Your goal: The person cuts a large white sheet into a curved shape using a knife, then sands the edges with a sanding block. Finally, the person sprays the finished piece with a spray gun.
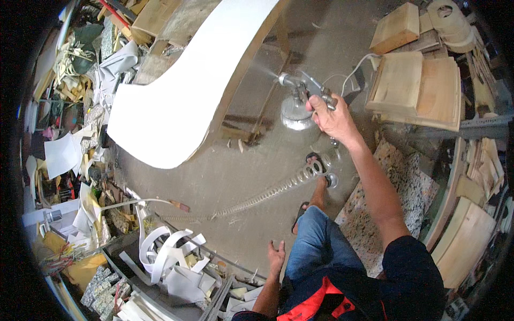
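My right hand [333, 119] is wrapped round the handle of a metal spray gun [292, 84] with a round silver cup [297, 116] under it. From its nozzle a fine mist goes out toward the upper left. There a large curved white panel [176, 91] lies, its brownish edge facing the gun. A clear coiled air hose [267, 193] hangs below my right hand and runs down to the left. Low in the view, my left hand [276, 254] is held beside my leg with its fingers apart, holding nothing.
Scrap foam, paper and wood lie heaped along the left [64, 150]. White offcut strips [171, 257] fill a bin at lower left. Stacked wooden pieces [415, 88] stand on the right, near a speckled foam sheet [383, 198]. A thin white cable [356, 67] runs by them.
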Motion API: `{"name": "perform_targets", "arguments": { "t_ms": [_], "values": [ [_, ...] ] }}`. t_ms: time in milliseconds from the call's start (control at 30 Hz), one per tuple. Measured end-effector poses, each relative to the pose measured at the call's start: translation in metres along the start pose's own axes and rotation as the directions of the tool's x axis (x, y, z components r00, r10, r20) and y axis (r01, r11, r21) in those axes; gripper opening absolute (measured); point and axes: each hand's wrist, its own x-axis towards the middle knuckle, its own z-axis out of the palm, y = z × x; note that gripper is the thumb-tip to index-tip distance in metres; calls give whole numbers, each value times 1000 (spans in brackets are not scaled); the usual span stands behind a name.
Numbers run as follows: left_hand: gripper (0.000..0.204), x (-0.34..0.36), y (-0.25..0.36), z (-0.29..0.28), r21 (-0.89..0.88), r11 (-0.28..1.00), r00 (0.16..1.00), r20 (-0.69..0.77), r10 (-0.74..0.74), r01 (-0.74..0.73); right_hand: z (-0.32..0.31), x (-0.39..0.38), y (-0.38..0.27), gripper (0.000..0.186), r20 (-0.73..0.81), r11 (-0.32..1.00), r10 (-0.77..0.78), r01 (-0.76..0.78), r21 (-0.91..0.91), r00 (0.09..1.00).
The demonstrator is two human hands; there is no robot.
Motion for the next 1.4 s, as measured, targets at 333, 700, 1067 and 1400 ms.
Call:
{"name": "perform_targets", "arguments": {
  "t_ms": [333, 700, 1067, 1400],
  "values": [
    [84, 27, 113, 19, -17, 996, 995, -49, -83, 82, -79, 99, 3, 50, 7, 997, 47, -47, 55, 999],
    [82, 54, 261, 55, -223, 974, 999, 32, 38, -30, -137, 176, 11, 40, -56, 992, 56, -50, 115, 997],
    [81, 105, 305, 92, -164, 985, 995, -80, -59, 46, -203, 265, 0, 40, -81, 991, 25, -14, 131, 996],
    [68, 89, 412, 188, -291, 953, 996, 65, -67, 83, -293, 364, 12, 39, -18, 996, -10, 12, 90, 1000]
  ]
}}
